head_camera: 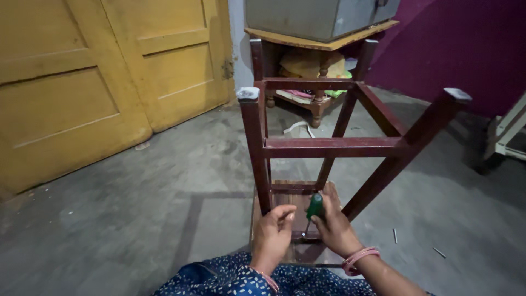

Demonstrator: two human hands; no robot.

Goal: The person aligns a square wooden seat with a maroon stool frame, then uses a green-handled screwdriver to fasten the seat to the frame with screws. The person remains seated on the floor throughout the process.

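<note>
right hand fisted round one green-handled screwdriver, left hand half-curled, empty, against one upturned dark red wooden stool.

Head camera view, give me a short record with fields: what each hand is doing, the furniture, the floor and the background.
right hand: right hand grips a green-handled screwdriver, tip down
left hand: left hand rests beside the screwdriver shaft, fingers curled, holding nothing visible
furniture: dark red wooden stool, upside down, legs up
floor: grey concrete floor; two loose screws to the right
background: yellow double door, purple wall
</note>
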